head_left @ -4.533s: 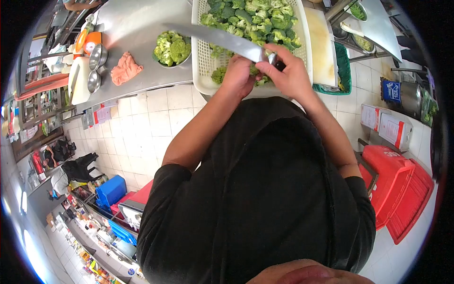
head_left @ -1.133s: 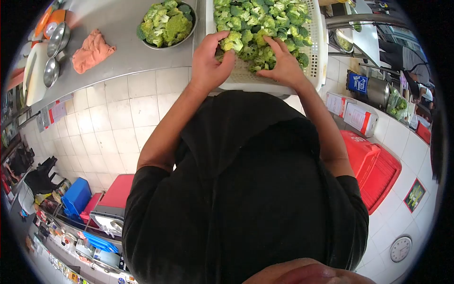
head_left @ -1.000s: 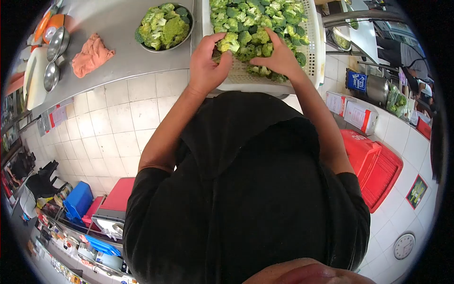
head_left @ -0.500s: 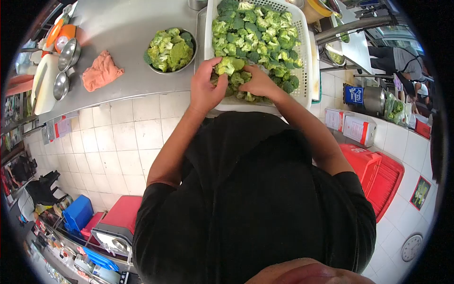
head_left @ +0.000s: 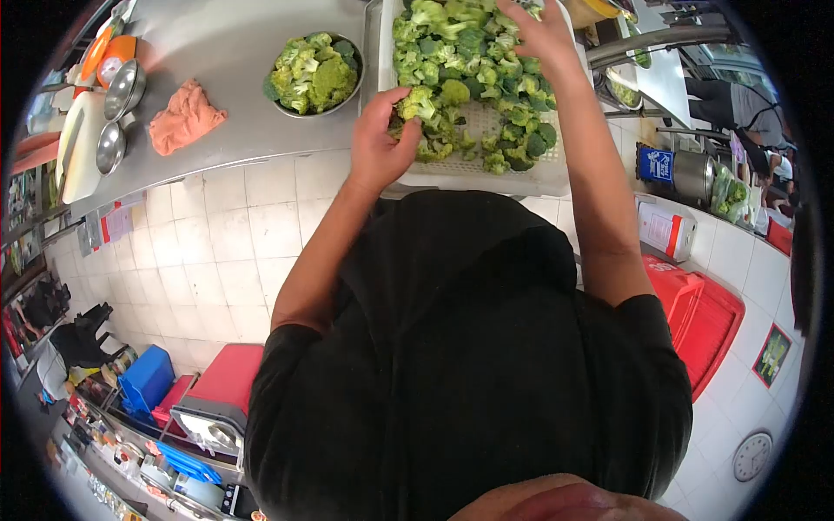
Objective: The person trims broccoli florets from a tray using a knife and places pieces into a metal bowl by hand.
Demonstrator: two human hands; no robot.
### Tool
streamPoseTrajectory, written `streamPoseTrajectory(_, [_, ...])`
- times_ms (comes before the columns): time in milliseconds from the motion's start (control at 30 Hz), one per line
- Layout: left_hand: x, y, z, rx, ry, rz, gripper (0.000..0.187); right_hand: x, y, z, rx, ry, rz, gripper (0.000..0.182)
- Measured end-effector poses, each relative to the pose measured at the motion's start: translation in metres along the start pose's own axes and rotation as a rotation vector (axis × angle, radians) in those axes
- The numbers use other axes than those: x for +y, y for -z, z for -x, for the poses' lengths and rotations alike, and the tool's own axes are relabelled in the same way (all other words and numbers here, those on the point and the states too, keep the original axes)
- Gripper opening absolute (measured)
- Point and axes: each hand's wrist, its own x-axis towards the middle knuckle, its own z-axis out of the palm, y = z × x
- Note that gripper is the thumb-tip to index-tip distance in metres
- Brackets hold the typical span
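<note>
My left hand (head_left: 387, 143) is at the near left of a white perforated basket (head_left: 556, 174), its fingers and thumb closed around a broccoli floret (head_left: 419, 103). Over the far right side of the same basket, my right hand (head_left: 546, 36) has its fingers apart above the heap of cut broccoli (head_left: 460, 56), with nothing visible in its grip. Some fingertips reach the top edge of the picture. A round metal bowl (head_left: 351, 97) full of broccoli pieces stands on the steel table, left of the basket.
A pink cloth (head_left: 185, 119) lies on the steel table (head_left: 234, 52). Farther left are two small metal bowls (head_left: 110, 149), a white cutting board (head_left: 82, 143) and an orange scale (head_left: 117, 61). Red bins (head_left: 695, 321) stand at the lower right.
My right hand has left the left hand's side and moved up and right across the basket. Broccoli has shifted, baring some basket floor. The left hand stays nearly in place with its floret.
</note>
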Motion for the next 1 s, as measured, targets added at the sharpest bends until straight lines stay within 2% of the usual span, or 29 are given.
streamPoseTrajectory(33, [0.000,0.001,0.000,0.001,0.005,0.026,0.038,0.022,0.008,-0.003,-0.006,0.234,0.275,0.072])
streamPoseTrajectory(133, [-0.001,0.002,0.003,0.021,-0.002,0.012,0.038,0.070,0.001,0.022,-0.483,-0.075,0.512,0.082])
streamPoseTrajectory(200, [-0.007,0.000,0.006,0.020,0.062,0.150,0.040,0.091,-0.016,0.058,-0.577,-0.114,0.702,0.094])
streamPoseTrajectory(300, [-0.010,0.001,0.008,0.027,0.126,0.274,0.041,0.115,-0.035,0.084,-0.502,0.166,0.808,0.098])
streamPoseTrajectory(400, [-0.006,0.000,0.006,0.023,0.168,0.344,0.041,0.118,-0.053,0.088,-0.551,0.268,0.943,0.106])
streamPoseTrajectory(533, [0.001,0.002,0.007,0.016,0.193,0.373,0.041,0.093,-0.061,0.085,-0.711,0.308,0.843,0.104])
streamPoseTrajectory(633, [0.000,0.002,0.004,0.012,0.171,0.359,0.041,0.098,-0.077,0.081,-0.676,0.356,0.955,0.097])
streamPoseTrajectory(733, [-0.002,0.001,0.003,0.025,0.154,0.317,0.041,0.109,-0.085,0.093,-0.531,0.373,0.936,0.094])
streamPoseTrajectory(833, [0.001,0.002,0.005,0.031,0.165,0.329,0.040,0.108,-0.085,0.093,-0.581,0.253,0.902,0.091])
streamPoseTrajectory(1000, [-0.011,0.002,0.006,0.014,0.086,0.221,0.041,0.106,-0.081,0.101,-0.571,0.258,0.896,0.090])
